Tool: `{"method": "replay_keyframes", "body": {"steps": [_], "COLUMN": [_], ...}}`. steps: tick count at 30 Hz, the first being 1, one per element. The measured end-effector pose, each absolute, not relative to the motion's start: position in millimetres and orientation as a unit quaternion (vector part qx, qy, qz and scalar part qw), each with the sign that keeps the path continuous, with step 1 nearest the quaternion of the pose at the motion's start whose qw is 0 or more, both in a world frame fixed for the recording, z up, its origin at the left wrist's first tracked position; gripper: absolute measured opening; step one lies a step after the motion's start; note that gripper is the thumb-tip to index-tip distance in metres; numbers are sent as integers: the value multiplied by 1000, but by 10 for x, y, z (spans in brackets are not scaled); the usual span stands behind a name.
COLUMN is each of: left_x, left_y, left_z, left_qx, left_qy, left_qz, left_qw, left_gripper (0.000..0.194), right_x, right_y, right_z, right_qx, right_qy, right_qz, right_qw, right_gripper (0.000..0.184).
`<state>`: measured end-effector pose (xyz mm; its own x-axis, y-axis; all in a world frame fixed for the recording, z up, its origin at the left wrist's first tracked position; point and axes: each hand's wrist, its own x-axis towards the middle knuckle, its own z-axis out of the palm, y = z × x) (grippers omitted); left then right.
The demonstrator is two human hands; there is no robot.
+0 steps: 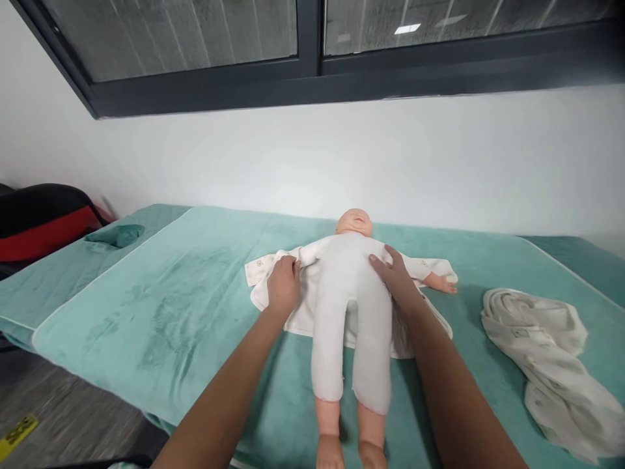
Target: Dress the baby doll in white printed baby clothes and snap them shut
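Note:
A baby doll [342,267] with a soft white body lies on its back, its head towards the wall and its bare feet towards me. Spread beneath it is a white baby shirt [300,319] with its front open. The doll's hand at the right shows past one cuff; at the left cuff no doll hand is visible. My left hand [284,283] is closed on the shirt's left sleeve, near the doll's arm. Across the doll's right-hand side, below the shoulder, lies my right hand [399,277], thumb on the chest and the other fingers partly hidden around its side.
A crumpled white garment [541,352] lies to the right on the green padded bed cover [195,273]. At the far left is a black and red bag-like object [49,225]. A white wall [312,156] with a dark-framed window [195,88] rises behind.

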<state>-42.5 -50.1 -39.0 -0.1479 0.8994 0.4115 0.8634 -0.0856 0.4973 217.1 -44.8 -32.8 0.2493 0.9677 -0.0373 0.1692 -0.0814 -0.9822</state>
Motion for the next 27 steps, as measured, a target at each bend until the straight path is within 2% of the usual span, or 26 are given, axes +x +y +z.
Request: {"method": "replay_keyframes", "body": {"steps": [4, 9, 12, 15, 19, 21, 24, 27], "left_x": [-289, -243, -388, -620, -836, -859, -835, -804], "left_y": [-353, -253, -369, -584, -824, -871, -887, -930], "left_z": [-252, -13, 20, -116, -377, -446, -455, -433], "left_qx": [666, 694, 704, 641, 582, 601, 630, 629], "left_qy": [666, 638, 625, 675, 735, 734, 724, 724], "left_qz": [335, 333, 337, 366, 344, 309, 277, 279], "left_qw": [24, 25, 11, -10, 50, 63, 58, 51], "left_gripper": [25, 24, 23, 20, 31, 26, 20, 16], "right_x": [2070, 2025, 2000, 2005, 2083, 2118, 2121, 2072], "right_y": [-435, -450, -467, -482, -520, -555, -625, -702], "right_z": [-384, -364, -347, -323, -269, -240, -201, -156], "right_qx": [-507, -477, -499, -540, -631, -659, -622, -571], "right_qy": [-448, -445, -461, -486, -520, -544, -587, -567], "right_qz": [504, 568, 543, 489, 367, 323, 364, 442], "right_qw": [537, 502, 494, 483, 442, 408, 368, 396], "right_gripper": [96, 94, 84, 74, 64, 54, 52, 52]}}
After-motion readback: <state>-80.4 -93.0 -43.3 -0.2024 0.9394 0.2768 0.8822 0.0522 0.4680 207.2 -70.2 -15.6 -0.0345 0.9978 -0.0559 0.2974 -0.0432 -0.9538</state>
